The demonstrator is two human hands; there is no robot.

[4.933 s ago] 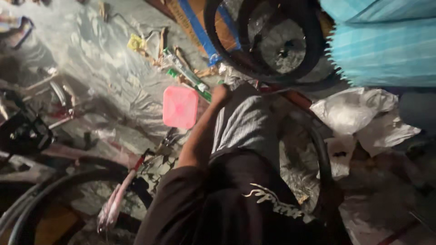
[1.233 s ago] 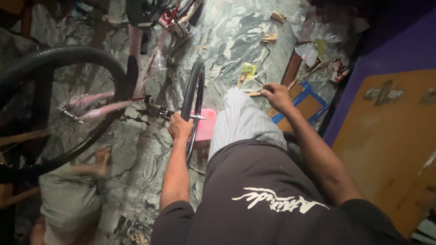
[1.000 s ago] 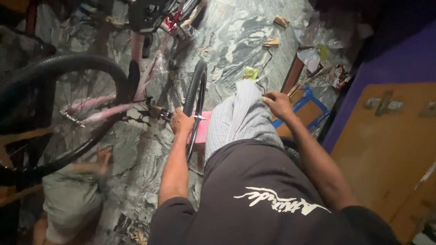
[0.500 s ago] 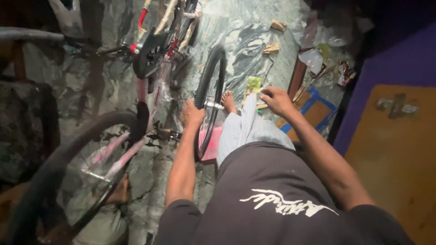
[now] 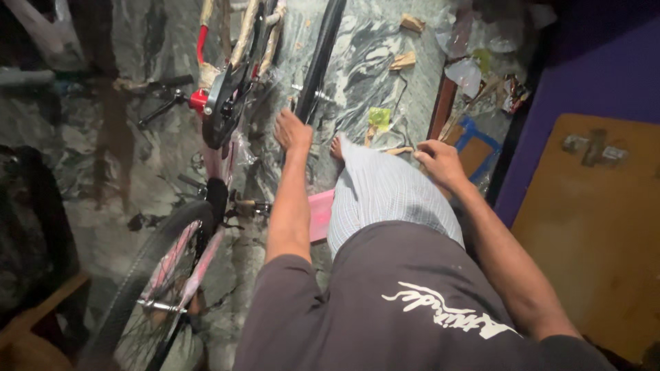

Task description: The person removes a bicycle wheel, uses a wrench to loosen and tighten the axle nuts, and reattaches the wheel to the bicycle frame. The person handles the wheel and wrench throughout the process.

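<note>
Left hand (image 5: 292, 130) closed on black tyre of loose wheel (image 5: 320, 58), held upright on marbled floor (image 5: 371, 41). Right hand (image 5: 440, 161) lowered near tools beside blue tray (image 5: 474, 141); grip cannot be determined. Step judged: steadying wheel while reaching for tool. Next move calls for firm hold at axle. Pink bicycle (image 5: 206, 233) lying just left, pink stool (image 5: 320, 214) under knee.

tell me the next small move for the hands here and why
Probably steady the loose wheel upright with the left hand, which already rests on its tyre, while the right hand lifts the small thing it touches on the marble floor. The wheel stands free beside the pink bicycle.
</note>
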